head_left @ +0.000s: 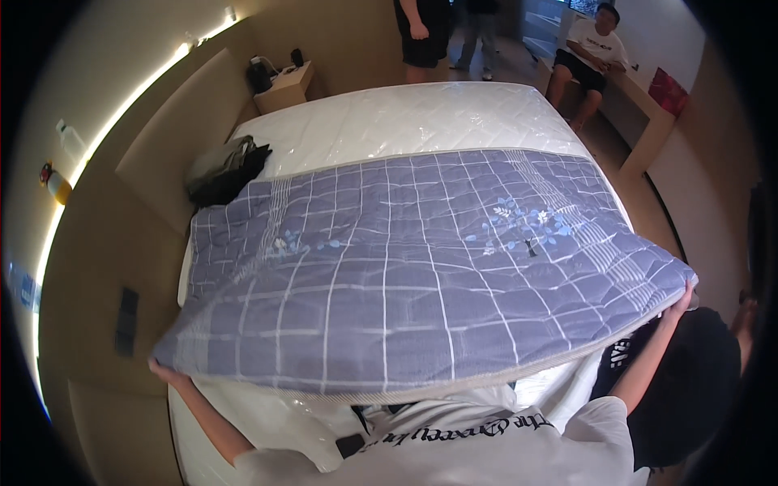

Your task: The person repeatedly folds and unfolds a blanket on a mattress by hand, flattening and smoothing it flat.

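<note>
A blue-grey quilted mattress pad (365, 283), with a white grid and light-blue leaf prints, stretches across the near half of the bed. My left hand (164, 371) is closed on its near left corner, beside the headboard. At the near right corner my right hand (685, 301) grips the pad's edge, arm spread wide. The pad's near border is lifted and hangs taut between my hands, in front of my white shirt. Beyond the pad lies the mattress (405, 121), white and wrapped in shiny clear film. My fingertips are partly hidden by the cloth.
Dark clothes (227, 170) are heaped by the padded headboard (190, 130). A nightstand (285, 87) holds a black bag. Bottles (57, 185) stand on the lit ledge. One person (596, 53) sits at right; others stand behind. A large black shape (689, 389) is by my right arm.
</note>
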### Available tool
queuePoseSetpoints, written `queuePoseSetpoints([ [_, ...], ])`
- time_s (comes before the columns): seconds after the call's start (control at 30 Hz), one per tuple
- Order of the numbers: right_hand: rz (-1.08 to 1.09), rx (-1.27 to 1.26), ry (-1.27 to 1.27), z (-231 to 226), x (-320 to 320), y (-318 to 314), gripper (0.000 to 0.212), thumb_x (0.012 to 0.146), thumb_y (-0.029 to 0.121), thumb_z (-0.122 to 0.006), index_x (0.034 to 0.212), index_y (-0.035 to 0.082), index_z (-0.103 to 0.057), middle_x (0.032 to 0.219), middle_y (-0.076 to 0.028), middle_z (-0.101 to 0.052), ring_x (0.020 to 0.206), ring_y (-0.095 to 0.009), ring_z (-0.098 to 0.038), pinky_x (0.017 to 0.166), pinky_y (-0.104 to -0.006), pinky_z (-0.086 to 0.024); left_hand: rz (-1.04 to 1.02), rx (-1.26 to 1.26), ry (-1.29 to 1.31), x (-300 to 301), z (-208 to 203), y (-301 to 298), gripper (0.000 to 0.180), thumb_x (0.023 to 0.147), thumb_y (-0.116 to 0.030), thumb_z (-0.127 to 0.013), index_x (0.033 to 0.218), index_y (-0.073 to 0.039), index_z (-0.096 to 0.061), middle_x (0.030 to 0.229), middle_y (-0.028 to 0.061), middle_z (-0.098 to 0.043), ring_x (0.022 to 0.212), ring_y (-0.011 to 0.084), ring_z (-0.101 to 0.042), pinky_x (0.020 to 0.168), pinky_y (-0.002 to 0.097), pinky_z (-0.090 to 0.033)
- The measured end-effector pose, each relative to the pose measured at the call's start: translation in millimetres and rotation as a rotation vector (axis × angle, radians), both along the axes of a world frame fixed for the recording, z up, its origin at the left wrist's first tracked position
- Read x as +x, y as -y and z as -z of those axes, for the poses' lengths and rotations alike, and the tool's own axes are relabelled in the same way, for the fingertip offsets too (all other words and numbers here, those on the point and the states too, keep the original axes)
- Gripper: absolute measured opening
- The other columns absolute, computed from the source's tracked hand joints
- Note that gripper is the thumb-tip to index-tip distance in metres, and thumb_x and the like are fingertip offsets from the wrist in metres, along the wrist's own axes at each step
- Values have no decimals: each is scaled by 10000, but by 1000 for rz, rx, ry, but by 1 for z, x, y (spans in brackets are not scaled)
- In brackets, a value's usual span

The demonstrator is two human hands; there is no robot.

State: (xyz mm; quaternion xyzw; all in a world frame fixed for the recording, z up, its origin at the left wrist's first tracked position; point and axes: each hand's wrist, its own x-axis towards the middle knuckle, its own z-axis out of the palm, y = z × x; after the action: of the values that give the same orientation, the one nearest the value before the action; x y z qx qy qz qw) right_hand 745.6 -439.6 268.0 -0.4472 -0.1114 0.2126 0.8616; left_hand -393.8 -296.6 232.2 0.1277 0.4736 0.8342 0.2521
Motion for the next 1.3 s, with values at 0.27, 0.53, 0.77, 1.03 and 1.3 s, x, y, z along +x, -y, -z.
queuePoseSetpoints([
  [0.27,43,-289,18,38,29,-40,379,886,235,-405,1162,-19,-456,1080,-138,-550,956,-237,-561,838,-339,-445,-392,-398,-151,27,30,2,447,854,-238,-376,1077,132,-490,1089,202,-527,979,278,-537,845,368,-433],
  [0.53,0,-262,81,32,70,-189,378,897,273,-446,1189,33,-442,1058,-98,-544,934,-206,-545,819,-332,-439,-345,-611,-399,13,29,-233,390,852,-215,-456,1005,137,-526,969,178,-559,841,254,-521,763,355,-425],
  [0.77,-36,-76,-5,-39,57,-235,434,896,314,-421,1165,-25,-452,1137,-150,-518,1022,-272,-508,912,-376,-386,-392,-224,-562,-39,-66,-253,474,884,-295,-423,1062,139,-490,1051,219,-542,920,283,-518,829,352,-400],
  [1.03,102,-176,-26,-74,4,-161,514,880,382,-375,1186,-27,-435,1194,-152,-463,1079,-294,-449,948,-390,-332,-247,-344,-307,19,-39,-154,525,882,-347,-370,1158,91,-458,1116,169,-527,975,285,-533,854,369,-423],
  [1.3,-25,-489,177,-20,88,-362,509,836,469,-454,1060,21,-540,1020,-95,-550,916,-233,-521,846,-359,-403,-134,-655,-328,-46,5,-321,484,838,-376,-445,1027,60,-536,973,138,-567,845,267,-561,759,372,-459],
])
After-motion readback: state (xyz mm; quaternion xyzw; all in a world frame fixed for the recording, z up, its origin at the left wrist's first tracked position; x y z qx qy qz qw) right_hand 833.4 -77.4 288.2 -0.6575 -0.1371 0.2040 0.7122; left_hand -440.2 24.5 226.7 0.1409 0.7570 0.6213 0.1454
